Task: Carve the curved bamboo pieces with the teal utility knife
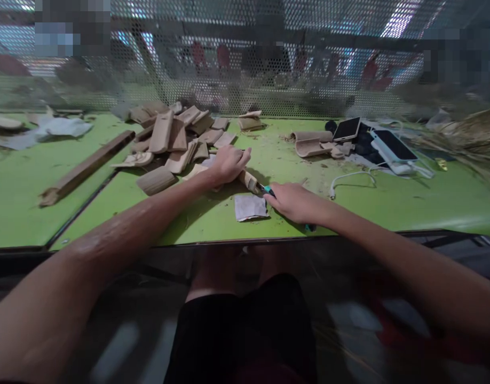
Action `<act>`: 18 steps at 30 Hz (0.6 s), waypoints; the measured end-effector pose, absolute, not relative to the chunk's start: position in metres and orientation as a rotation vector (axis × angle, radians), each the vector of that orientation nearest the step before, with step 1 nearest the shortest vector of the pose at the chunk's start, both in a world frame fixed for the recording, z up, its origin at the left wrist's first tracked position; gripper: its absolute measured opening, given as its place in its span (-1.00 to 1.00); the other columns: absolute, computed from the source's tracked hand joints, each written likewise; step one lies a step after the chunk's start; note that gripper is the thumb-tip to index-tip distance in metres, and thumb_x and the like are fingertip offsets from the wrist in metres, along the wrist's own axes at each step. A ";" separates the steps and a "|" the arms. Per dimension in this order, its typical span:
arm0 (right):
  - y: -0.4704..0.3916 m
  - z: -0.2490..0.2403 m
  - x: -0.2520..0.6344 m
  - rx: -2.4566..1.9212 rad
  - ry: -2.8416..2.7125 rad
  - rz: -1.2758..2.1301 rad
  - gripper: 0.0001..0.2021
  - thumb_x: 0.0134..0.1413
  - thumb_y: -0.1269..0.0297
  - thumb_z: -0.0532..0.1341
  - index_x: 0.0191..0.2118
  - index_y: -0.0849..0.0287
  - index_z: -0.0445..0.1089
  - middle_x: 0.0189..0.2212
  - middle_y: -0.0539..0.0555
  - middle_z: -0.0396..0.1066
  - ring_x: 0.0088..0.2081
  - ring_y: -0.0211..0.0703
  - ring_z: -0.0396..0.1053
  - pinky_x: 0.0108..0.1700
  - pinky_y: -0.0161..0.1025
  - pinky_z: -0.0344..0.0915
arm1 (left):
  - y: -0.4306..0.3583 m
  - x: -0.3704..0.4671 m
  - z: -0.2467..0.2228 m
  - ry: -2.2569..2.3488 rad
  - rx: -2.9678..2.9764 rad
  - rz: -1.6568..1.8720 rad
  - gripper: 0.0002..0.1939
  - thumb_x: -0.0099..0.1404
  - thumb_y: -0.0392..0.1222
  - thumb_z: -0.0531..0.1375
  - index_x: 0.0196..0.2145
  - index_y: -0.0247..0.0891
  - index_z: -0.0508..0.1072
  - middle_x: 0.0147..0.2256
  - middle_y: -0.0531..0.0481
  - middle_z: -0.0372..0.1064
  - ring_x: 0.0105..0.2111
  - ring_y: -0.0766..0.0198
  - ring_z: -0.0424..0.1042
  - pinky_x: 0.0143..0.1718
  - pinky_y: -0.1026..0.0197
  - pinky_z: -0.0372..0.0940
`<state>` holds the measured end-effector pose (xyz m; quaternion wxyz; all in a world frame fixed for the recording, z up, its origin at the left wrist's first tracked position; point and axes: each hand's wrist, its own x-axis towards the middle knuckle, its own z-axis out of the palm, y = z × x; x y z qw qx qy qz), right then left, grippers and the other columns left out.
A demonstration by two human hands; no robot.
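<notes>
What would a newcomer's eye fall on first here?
Probably the bright green table, where the left hand holds a wood piece and the right hand grips a green-handled tool at its near end. Next, the heap of brown pieces beyond and left of the hands. Off to the right, a phone with a pale blue edge.

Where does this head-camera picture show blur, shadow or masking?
Head view: the perforated screen smears toward both sides; the left forearm shades the green table; pixel blocks cover patches near the upper corners; the left hand and right hand look sharper.
</notes>
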<state>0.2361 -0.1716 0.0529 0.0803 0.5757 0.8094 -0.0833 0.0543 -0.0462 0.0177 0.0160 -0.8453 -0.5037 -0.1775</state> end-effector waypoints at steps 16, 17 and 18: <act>-0.166 0.046 0.232 1.622 2.429 -0.175 -0.62 0.41 0.24 0.00 0.03 0.33 0.49 -0.10 0.43 0.52 -0.20 0.09 0.49 -0.23 -0.08 0.27 | -0.028 0.052 -0.008 -1.469 -2.602 -0.969 -0.46 0.53 -0.05 -0.03 -0.51 -0.33 0.48 -0.60 -0.08 0.20 -0.45 0.19 0.25 -0.26 0.12 0.09; -0.165 0.044 0.232 1.615 2.444 -0.168 -0.63 0.39 0.27 0.02 0.03 0.32 0.50 -0.11 0.43 0.52 -0.20 0.09 0.49 -0.22 -0.08 0.27 | -0.028 0.051 -0.007 -1.472 -2.596 -0.955 -0.46 0.53 -0.04 -0.03 -0.52 -0.32 0.47 -0.61 -0.08 0.18 -0.46 0.19 0.25 -0.27 0.12 0.09; -0.165 0.043 0.233 1.606 2.465 -0.158 -0.65 0.37 0.30 0.03 0.02 0.33 0.51 -0.11 0.43 0.52 -0.20 0.10 0.49 -0.22 -0.07 0.28 | -0.029 0.052 -0.007 -1.481 -2.591 -0.932 -0.45 0.53 -0.04 -0.04 -0.54 -0.31 0.46 -0.61 -0.07 0.17 -0.47 0.18 0.24 -0.28 0.11 0.09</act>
